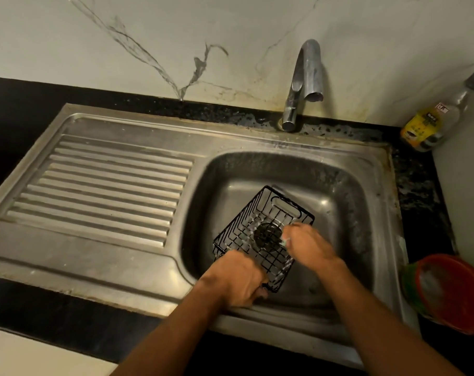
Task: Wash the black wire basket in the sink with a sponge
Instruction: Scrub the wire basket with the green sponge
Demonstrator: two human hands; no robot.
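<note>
A black wire basket [257, 213] sits tilted in the steel sink bowl [338, 191], over the drain. My left hand [237, 278] grips the basket's near corner. My right hand [309, 246] is closed around a pale sponge [284, 241], of which only a small bit shows, and presses it against the basket's right side. Foam clings to some wires.
The tap [305, 80] stands behind the bowl with no water running. A ribbed drainboard [108, 185] lies to the left. A yellow-labelled bottle [431, 123] stands at the back right. A red tub [455, 291] sits on the sink's right rim.
</note>
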